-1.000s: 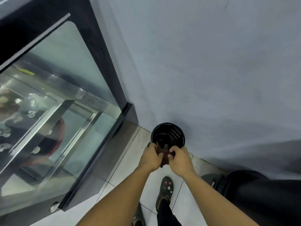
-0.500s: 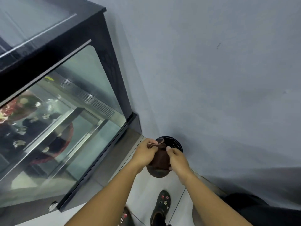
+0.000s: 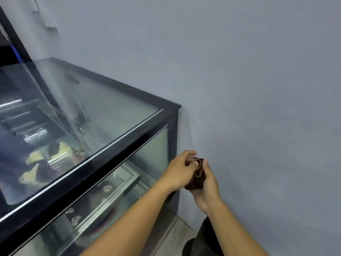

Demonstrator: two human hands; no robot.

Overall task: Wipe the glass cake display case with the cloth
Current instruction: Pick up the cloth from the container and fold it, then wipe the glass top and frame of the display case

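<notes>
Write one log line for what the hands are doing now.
left hand: grips cloth | right hand: holds cloth | display case: cloth not touching it

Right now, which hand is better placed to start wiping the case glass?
Probably left: the left hand pinches the cloth right beside the display case corner, while the right hand cups it on the wall side, farther from the glass.

A plain grey-blue wall [image 3: 249, 71] fills most of the view, matt and evenly lit, with a soft shadow low down. At the foot of the wall lies a pale tiled floor [image 3: 175, 237]. A dark round bin [image 3: 206, 237] stands just beside the wall. High on the wall, far left, hangs a small pale fitting [image 3: 43, 17], too blurred to tell.
</notes>
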